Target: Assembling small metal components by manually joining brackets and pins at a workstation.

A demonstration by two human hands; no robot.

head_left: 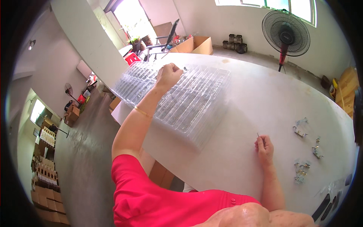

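Note:
My left hand (168, 76) reaches out over the far part of a stack of clear plastic compartment trays (211, 102). Its fingers are curled closed; whatever they hold is hidden. Just beside those fingers shows a small dark piece (185, 69), and I cannot tell whether the hand touches it. Lower on the right, my right hand (265, 148) rests near the white table (234, 159), pinching a thin, dark, pin-like piece (258, 134) that sticks up from the fingertips. Small parts seem to lie in the long tray slots.
Several small metal parts (301, 132) and clear bags with fittings (301, 172) lie on the table's right side. Dark tools (321, 207) sit at the lower right edge. Beyond the table stand a fan (286, 36), a cardboard box (202, 45) and a chair (166, 39).

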